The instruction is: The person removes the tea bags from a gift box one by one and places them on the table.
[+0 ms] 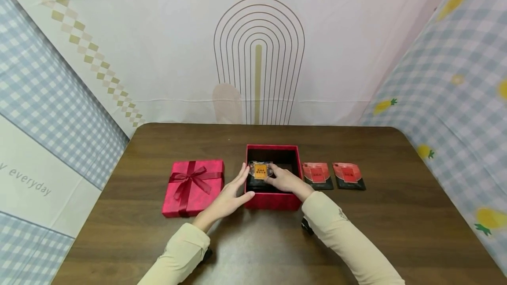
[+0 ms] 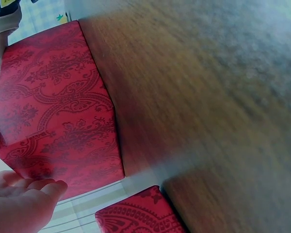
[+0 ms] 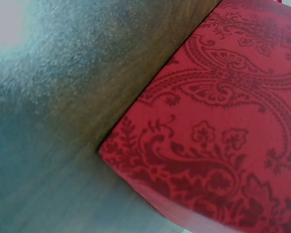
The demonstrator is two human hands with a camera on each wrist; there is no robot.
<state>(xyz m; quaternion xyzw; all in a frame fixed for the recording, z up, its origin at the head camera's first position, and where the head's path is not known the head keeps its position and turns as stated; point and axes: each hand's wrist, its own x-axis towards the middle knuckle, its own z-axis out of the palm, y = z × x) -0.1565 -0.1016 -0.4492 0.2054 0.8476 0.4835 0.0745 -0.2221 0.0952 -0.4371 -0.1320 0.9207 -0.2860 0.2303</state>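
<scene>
A red box (image 1: 273, 201) without its lid stands mid-table, its patterned outer wall filling much of both wrist views. Inside, at the left, lies a black packet (image 1: 260, 172) with an orange label. My right hand (image 1: 288, 182) reaches over the front right rim and pinches this packet at its right edge. With fingers extended, my left hand (image 1: 225, 200) rests against the box's left side; its fingertips (image 2: 56, 189) touch the patterned wall in the left wrist view. My right hand is out of sight in the right wrist view, where the box wall (image 3: 223, 126) shows.
The red lid (image 1: 211, 188) with a dark red ribbon bow (image 1: 191, 180) lies left of the box. To the right are two red-and-black packets (image 1: 317, 175), side by side on the brown wooden table (image 1: 400, 232). A patterned cloth (image 1: 174, 47) hangs behind the table.
</scene>
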